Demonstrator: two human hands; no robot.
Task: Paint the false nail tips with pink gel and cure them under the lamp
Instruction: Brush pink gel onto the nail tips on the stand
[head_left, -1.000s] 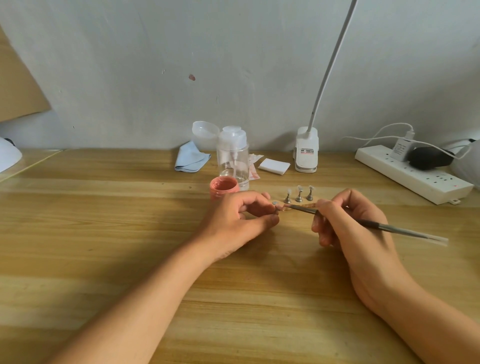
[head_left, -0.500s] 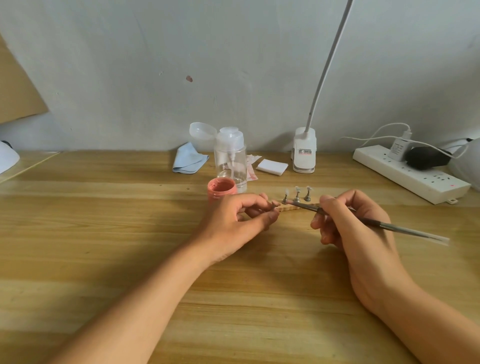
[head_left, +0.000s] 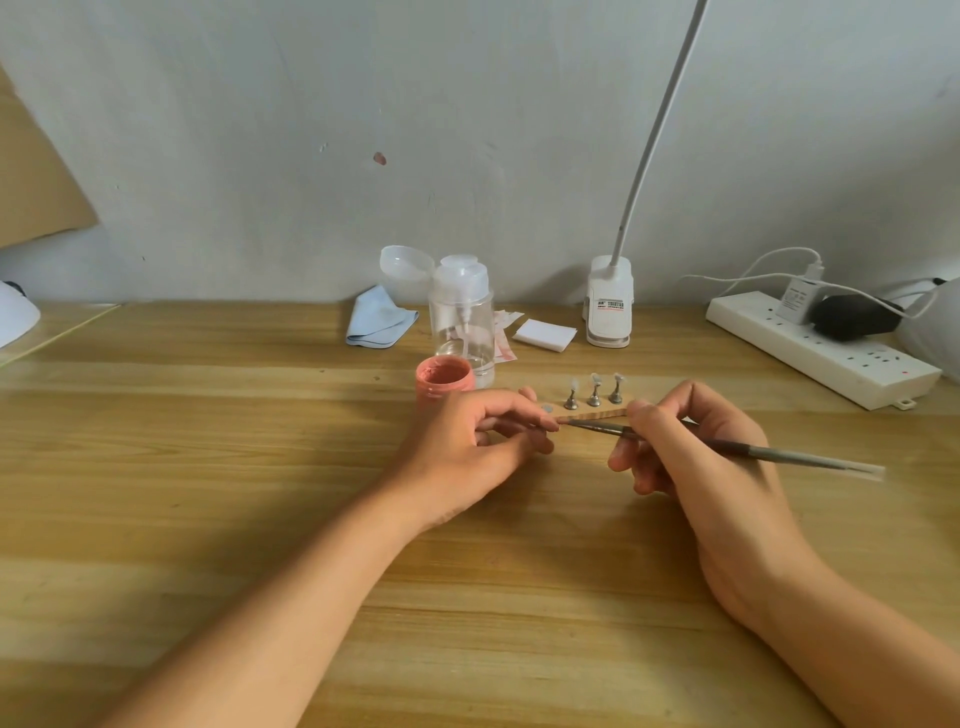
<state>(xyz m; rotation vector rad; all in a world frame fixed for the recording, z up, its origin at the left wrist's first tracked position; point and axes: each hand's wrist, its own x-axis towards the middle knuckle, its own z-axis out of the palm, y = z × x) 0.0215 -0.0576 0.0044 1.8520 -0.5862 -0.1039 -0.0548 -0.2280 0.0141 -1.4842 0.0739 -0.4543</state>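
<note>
Pale grey-white plastered wall (head_left: 467, 130), scuffed, one small reddish mark (head_left: 380, 158), rises behind a light wood-grain desk (head_left: 208, 467) under soft even light, brown cardboard sheet (head_left: 31, 171) against it at far left.

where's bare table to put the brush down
Bare wood lies left of the pink gel jar and blue cloth, and in front, around both forearms. A patch sits between the brush in the right hand and the power strip. Crowded: jar, pump bottle, nail stands, lamp clamp, and the left hand pinching a nail tip.
</note>
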